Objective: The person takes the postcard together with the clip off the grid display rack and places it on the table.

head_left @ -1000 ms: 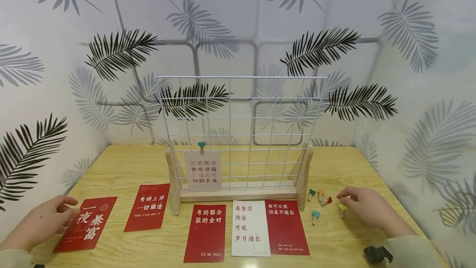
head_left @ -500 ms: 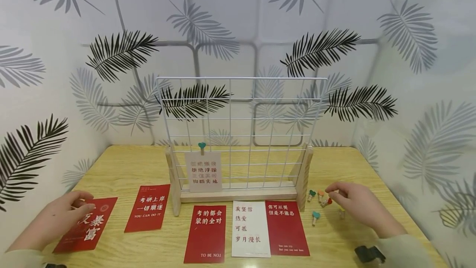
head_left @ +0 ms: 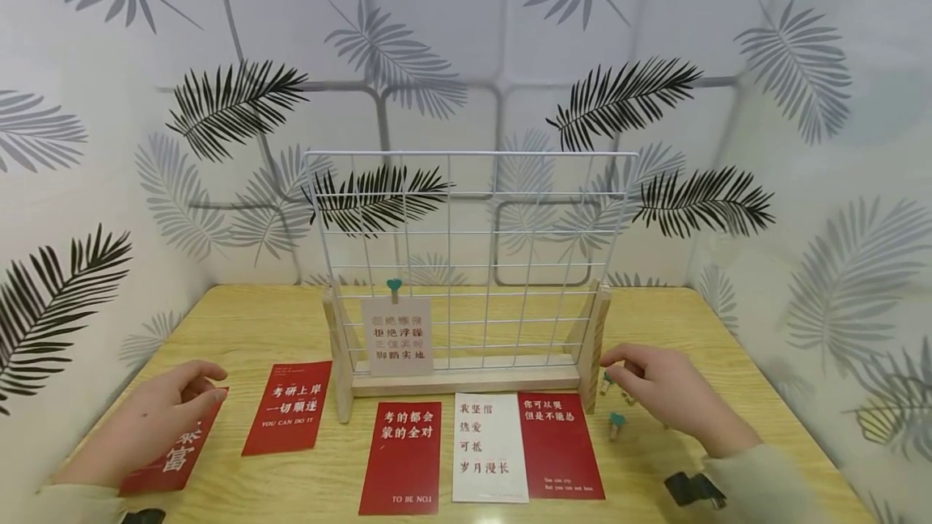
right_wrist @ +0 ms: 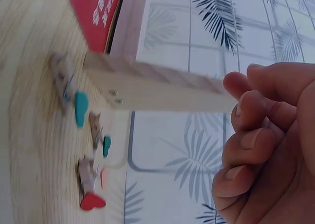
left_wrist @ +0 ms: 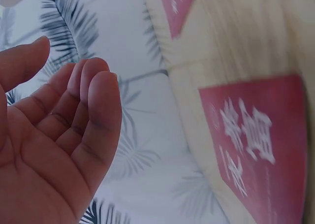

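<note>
My left hand (head_left: 163, 415) hovers over a red card (head_left: 175, 459) with white lettering, hiding part of it. In the left wrist view its fingers are loosely bent and hold nothing. My right hand (head_left: 670, 395) is above small wooden clips with heart tops, beside the right leg of a wire grid stand (head_left: 466, 383). Its fingers are loosely curled, with nothing visible between them. Below it lie a teal heart clip (right_wrist: 81, 108), a green heart clip (right_wrist: 106, 146) and a red heart clip (right_wrist: 92, 202). On the grid, a teal heart clip (head_left: 394, 285) holds a pale card (head_left: 396, 336).
Along the table (head_left: 255, 318) lie a tilted red card (head_left: 287, 407), another red card (head_left: 400, 459), a white card (head_left: 489, 447) and a red card (head_left: 561, 447) touching it. A leaf-patterned wall covering surrounds the table's back and sides.
Both hands have moved inward: the left one rightward over its red card, the right one leftward across the clips toward the stand leg. The cards and stand have stayed put.
</note>
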`<state>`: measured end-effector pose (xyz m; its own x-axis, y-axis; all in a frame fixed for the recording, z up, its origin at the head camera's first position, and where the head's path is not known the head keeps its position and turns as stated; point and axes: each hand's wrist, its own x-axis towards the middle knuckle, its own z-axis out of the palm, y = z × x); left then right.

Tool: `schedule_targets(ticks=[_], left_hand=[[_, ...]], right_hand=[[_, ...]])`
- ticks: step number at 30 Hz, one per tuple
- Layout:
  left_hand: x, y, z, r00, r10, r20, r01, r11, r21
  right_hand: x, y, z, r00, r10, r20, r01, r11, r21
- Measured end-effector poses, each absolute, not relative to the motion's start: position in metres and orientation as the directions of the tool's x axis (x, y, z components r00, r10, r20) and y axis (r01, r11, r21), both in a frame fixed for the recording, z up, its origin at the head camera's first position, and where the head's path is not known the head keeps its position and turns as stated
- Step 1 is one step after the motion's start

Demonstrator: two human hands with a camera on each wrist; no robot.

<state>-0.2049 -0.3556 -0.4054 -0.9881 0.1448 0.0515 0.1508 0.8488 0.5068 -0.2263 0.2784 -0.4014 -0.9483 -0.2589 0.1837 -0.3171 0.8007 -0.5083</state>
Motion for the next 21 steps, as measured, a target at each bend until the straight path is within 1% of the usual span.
schedule_targets(ticks=[4, 8, 16, 21], left_hand=[[-0.203, -0.338, -0.401, -0.983, 0.181, 0.039, 0.17, 0.796, 0.581], [-0.204, -0.324, -0.398, -0.98, 0.195, 0.029, 0.171, 0.767, 0.618], [-0.206, -0.303, -0.398, -0.97, 0.223, 0.098, 0.238, 0.778, 0.581], [-0.208, -0.284, -0.393, -0.964, 0.228, 0.139, 0.265, 0.773, 0.576]], right_hand=[[-0.229, 0.264, -0.402, -0.94, -0.28, 0.197, -0.342, 0.789, -0.511], [-0.231, 0.252, -0.401, -0.934, -0.301, 0.192, -0.357, 0.773, -0.524], [-0.233, 0.229, -0.398, -0.922, -0.342, 0.183, -0.386, 0.757, -0.528], [-0.237, 0.212, -0.394, -0.909, -0.368, 0.197, -0.416, 0.759, -0.501]])
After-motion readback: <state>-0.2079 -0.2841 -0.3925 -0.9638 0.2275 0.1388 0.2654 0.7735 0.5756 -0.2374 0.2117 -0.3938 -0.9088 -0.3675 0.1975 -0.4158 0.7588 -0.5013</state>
